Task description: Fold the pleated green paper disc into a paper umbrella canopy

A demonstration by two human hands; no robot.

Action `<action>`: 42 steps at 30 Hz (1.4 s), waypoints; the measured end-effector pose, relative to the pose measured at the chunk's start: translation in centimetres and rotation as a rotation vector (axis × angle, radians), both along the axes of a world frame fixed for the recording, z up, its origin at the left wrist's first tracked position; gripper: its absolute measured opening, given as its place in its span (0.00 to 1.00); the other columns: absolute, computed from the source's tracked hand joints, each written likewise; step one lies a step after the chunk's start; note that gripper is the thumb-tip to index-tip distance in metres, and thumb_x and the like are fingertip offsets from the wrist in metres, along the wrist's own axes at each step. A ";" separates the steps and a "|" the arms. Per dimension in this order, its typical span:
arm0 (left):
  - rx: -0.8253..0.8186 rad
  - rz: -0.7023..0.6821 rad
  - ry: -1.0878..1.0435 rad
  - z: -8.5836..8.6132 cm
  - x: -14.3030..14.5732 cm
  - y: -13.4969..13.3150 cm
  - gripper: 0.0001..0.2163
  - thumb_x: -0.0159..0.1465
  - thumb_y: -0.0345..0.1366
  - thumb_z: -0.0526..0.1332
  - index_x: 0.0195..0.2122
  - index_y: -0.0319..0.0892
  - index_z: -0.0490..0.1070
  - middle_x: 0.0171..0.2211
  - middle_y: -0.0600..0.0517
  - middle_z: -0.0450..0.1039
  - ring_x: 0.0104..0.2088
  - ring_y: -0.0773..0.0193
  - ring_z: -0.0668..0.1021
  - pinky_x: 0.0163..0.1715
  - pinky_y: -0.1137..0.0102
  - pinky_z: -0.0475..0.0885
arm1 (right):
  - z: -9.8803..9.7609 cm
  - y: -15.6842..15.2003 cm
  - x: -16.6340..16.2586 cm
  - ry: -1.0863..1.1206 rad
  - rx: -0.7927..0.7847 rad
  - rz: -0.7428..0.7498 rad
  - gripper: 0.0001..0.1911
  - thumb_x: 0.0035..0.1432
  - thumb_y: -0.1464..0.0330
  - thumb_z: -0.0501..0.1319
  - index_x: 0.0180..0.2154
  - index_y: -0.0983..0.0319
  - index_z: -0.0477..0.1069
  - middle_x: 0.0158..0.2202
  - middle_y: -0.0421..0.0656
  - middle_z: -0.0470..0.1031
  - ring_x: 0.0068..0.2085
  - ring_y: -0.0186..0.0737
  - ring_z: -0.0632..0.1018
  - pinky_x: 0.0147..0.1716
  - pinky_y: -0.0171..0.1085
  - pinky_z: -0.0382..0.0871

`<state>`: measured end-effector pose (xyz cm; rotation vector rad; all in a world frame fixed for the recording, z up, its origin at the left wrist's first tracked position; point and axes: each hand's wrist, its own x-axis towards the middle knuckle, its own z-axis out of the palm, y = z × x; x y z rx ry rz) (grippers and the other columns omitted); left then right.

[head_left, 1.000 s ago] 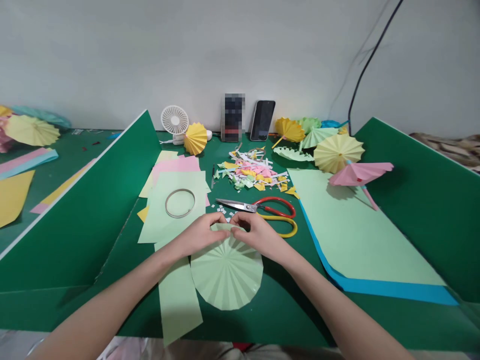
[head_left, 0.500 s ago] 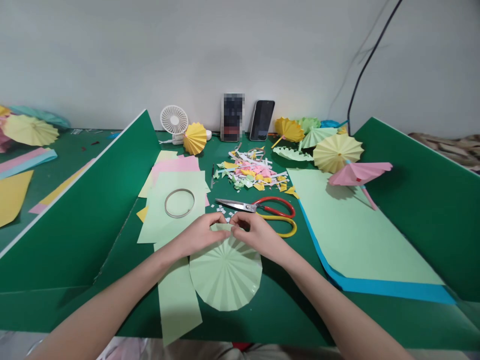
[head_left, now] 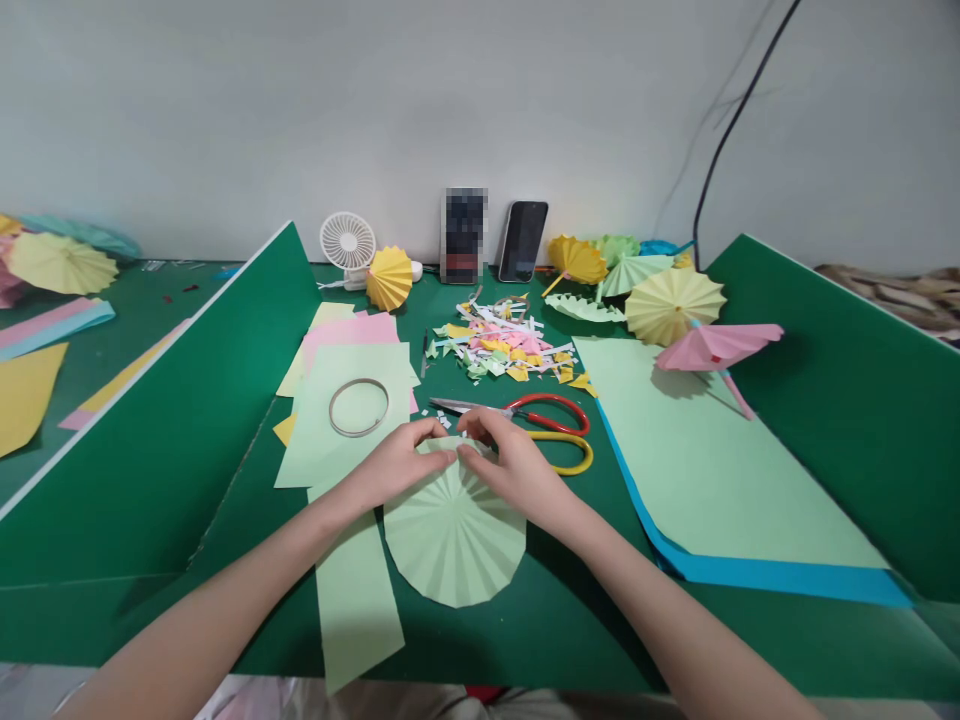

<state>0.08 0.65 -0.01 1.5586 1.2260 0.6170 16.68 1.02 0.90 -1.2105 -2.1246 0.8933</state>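
A pale green pleated paper disc lies before me, its folds spreading from the middle. At its far edge, my left hand pinches the rim between thumb and fingers. My right hand grips the same rim just to the right, thumb on top. Both sets of fingertips are partly hidden behind the paper. Just beyond my right hand lie scissors with one red and one yellow handle, blades toward the left. A pale green strip of paper lies left of the disc.
A tape ring rests on green sheets at left. Paper scraps are heaped behind the scissors. Green and blue sheets and small paper umbrellas lie right. Green partitions flank the table. A fan and phones stand behind.
The disc has shifted slightly away from me and its near edge looks higher. My fingers have moved a little at the far rim, with the right fingers raised somewhat.
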 end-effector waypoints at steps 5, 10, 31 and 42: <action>0.044 0.016 -0.055 -0.1 0.0 0.0 0.05 0.54 0.36 0.55 0.29 0.41 0.66 0.29 0.55 0.66 0.33 0.64 0.69 0.34 0.73 0.63 | -0.2 -0.1 0.0 -0.054 0.157 0.043 0.05 0.55 0.75 0.52 0.32 0.61 0.63 0.34 0.44 0.67 0.36 0.39 0.69 0.34 0.36 0.62; 0.070 0.005 -0.064 -0.3 -0.1 0.2 0.06 0.54 0.38 0.56 0.29 0.41 0.66 0.30 0.54 0.67 0.34 0.63 0.70 0.37 0.72 0.64 | -0.4 -0.1 0.0 -0.063 0.154 0.026 0.04 0.55 0.74 0.53 0.32 0.61 0.64 0.35 0.45 0.69 0.38 0.41 0.70 0.36 0.38 0.64; 0.008 -0.012 -0.116 0.0 -0.1 0.1 0.04 0.53 0.36 0.56 0.28 0.41 0.65 0.28 0.56 0.64 0.33 0.65 0.68 0.34 0.73 0.62 | 0.2 0.3 0.2 0.105 -0.067 0.000 0.05 0.53 0.73 0.53 0.29 0.64 0.66 0.28 0.42 0.71 0.31 0.36 0.70 0.31 0.34 0.62; 0.046 -0.006 -0.101 -0.2 -0.1 0.2 0.06 0.54 0.37 0.56 0.30 0.41 0.66 0.30 0.54 0.66 0.35 0.64 0.69 0.36 0.73 0.63 | 0.1 0.2 0.2 0.041 0.084 0.010 0.03 0.53 0.73 0.52 0.29 0.62 0.64 0.31 0.44 0.70 0.33 0.38 0.70 0.33 0.36 0.63</action>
